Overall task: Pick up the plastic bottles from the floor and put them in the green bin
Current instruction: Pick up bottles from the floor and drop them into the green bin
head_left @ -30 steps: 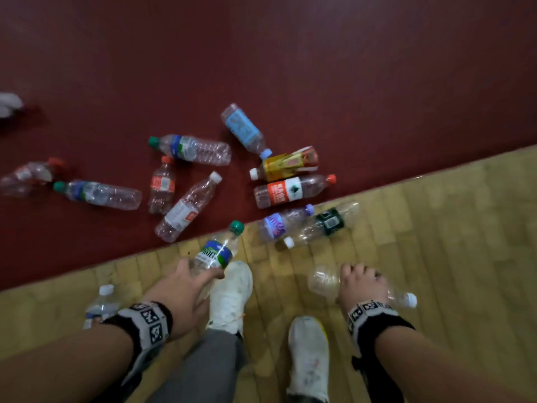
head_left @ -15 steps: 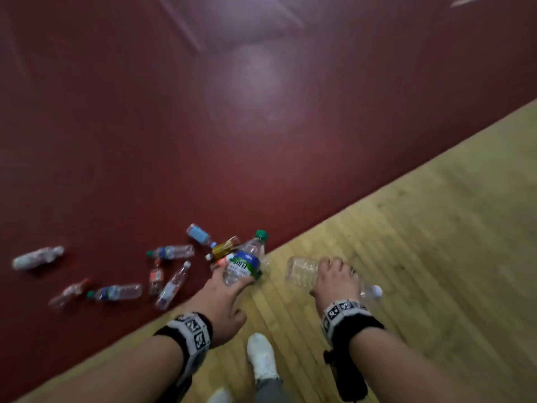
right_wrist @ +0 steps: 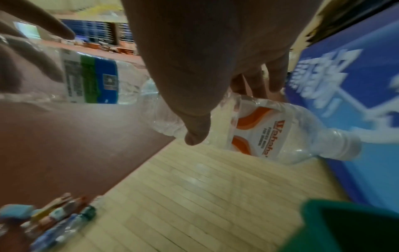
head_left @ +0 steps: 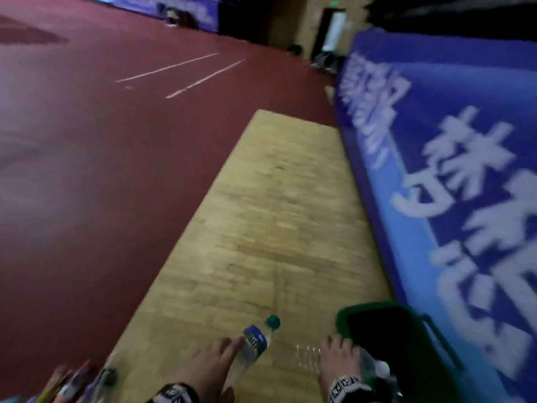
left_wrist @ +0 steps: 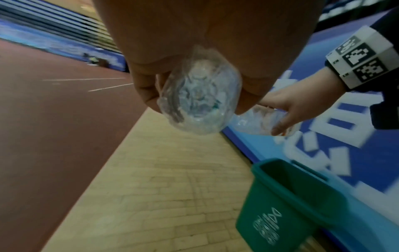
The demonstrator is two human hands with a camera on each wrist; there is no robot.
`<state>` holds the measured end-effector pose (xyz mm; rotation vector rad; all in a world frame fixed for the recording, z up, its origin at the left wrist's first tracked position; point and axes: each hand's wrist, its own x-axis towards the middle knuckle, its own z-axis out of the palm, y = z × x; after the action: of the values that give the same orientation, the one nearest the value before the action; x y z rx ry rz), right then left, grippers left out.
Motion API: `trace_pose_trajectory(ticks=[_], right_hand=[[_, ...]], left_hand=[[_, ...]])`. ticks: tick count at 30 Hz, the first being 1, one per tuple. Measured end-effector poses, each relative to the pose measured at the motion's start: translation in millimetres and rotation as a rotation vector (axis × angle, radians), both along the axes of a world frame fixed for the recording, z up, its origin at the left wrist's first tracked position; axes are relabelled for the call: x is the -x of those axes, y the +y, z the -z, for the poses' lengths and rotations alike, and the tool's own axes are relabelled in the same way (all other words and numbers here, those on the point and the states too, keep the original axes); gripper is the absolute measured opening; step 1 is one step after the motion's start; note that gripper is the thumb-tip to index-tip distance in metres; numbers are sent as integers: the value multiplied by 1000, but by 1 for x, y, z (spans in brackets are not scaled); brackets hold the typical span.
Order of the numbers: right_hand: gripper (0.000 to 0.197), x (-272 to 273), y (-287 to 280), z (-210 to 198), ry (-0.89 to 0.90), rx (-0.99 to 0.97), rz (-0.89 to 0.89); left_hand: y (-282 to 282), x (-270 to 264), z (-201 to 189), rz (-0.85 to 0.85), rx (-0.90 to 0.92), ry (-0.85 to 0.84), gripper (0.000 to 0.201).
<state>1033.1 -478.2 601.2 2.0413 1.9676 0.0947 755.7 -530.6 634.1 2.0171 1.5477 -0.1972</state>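
Observation:
My left hand (head_left: 213, 360) grips a clear bottle with a green cap and a blue-green label (head_left: 255, 340); its crumpled base (left_wrist: 197, 102) fills the left wrist view. My right hand (head_left: 338, 359) holds a clear bottle with a white cap and an orange label (right_wrist: 278, 134) sideways, just left of the green bin (head_left: 345, 315). The bin (left_wrist: 278, 204) stands on the wooden floor against a blue banner, its dark inside open upward. Both hands are above the floor, close to the bin's left rim.
Several more bottles (head_left: 81, 382) lie at the lower left where the wood strip (head_left: 276, 213) meets the red court floor (head_left: 101, 170). A blue banner wall (head_left: 465, 170) with white characters runs along the right, behind the bin.
The view has swung up and right, away from the bottle pile toward the banner. Both hands have carried their bottles over, and the green bin has come into view beside the right hand.

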Motion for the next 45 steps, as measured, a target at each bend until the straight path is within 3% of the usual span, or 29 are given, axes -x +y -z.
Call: trace_pose_trajectory(ticks=[1, 3, 4, 6, 8, 10, 13, 16, 18, 21, 26, 32, 37, 40, 45], right_hand=[[40, -40, -10, 15, 55, -68, 52], [38, -124, -29, 35, 64, 31, 184], [37, -157, -37, 42, 42, 65, 223], [28, -221, -62, 50, 101, -43, 300], [23, -284, -81, 62, 149, -140, 314], [27, -330, -106, 52, 173, -14, 369], [26, -377, -129, 41, 139, 253, 370], [40, -413, -133, 47, 182, 312, 329], [45, -425, -126, 59, 169, 467, 277], [40, -427, -91, 72, 96, 442, 199], [51, -410, -3, 67, -25, 312, 160], [60, -340, 55, 41, -119, 306, 50], [57, -177, 56, 23, -100, 430, -304], [54, -52, 40, 8, -98, 404, -584], [58, 134, 3, -14, -141, 302, -868]], left_hand=[[7, -27, 4, 47, -70, 21, 92], [22, -96, 2, 136, -228, 91, 79], [27, -128, 0, 175, -184, 107, 70], [39, -198, 8, 251, -21, 77, 59], [54, -273, 9, 304, 14, 58, 63], [65, -338, 14, 386, 32, 119, 77], [93, -422, 19, 389, 22, 124, 83], [119, -489, 26, 279, -17, 112, 85], [126, -512, 32, 206, -7, 120, 79], [120, -517, 33, 188, -7, 125, 61], [109, -457, 37, 166, 8, 146, 53], [75, -324, 37, -182, 105, 132, 53], [-8, -159, 21, -516, 202, 94, 53], [-88, -45, 12, -739, 225, 97, 52], [-208, 88, -10, -1040, 155, 135, 52]])
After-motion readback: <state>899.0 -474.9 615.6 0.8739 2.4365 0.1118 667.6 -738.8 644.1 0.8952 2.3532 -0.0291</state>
